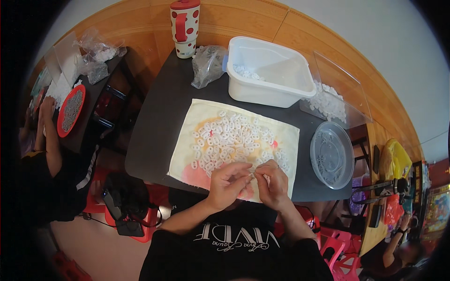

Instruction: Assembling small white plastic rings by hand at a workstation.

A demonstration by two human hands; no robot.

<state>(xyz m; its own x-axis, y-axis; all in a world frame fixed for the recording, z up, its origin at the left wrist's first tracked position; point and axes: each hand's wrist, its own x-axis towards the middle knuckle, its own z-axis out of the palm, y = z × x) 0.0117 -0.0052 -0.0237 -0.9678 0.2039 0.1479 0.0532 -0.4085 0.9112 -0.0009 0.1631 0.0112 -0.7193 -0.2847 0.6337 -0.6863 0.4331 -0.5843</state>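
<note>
My left hand (229,182) and my right hand (273,181) meet over the near edge of a cream towel (185,145) with pink and yellow patches. Thumb and fingers of both hands are pinched close together, around something small and pale that I cannot make out. Just beyond my fingers, many small white plastic pieces (229,138) with holes lie scattered and heaped on the towel. On the right, near my right hand, stands a clear round tub (349,157) with small grey metal-looking parts on its bottom.
Behind the towel stands a white plastic bin (265,97) with some small pieces inside. A clear bag (208,65) and a dotted tumbler (186,30) are at the back left, loose white pieces (330,103) at the back right. A co-worker sits left, by a red tray (60,122).
</note>
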